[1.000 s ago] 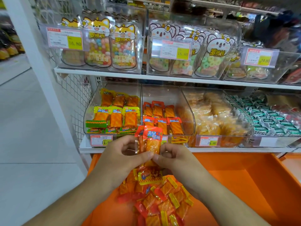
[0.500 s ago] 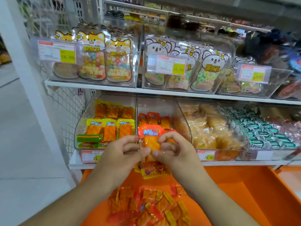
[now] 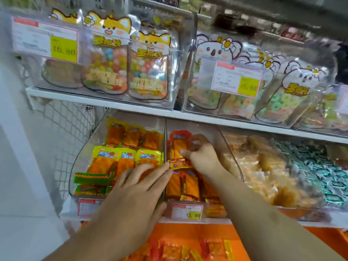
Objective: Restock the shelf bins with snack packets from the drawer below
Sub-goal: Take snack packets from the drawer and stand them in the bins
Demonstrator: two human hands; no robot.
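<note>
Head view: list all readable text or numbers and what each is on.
"16.80": yellow patch of the upper-left price tag.
"16.80", faint: upper-middle price tag.
"1.90", first digit cut off or blurred: tag on the red-packet bin.
Fine print on the tags, yellow characters on the candy bags and the snack packet print: too blurred.

I see red-topped orange snack packets upright, pinched together in the middle clear bin, more red packets at their 6 o'clock, loose packets in the orange drawer, blurred, maybe mixed colours
</note>
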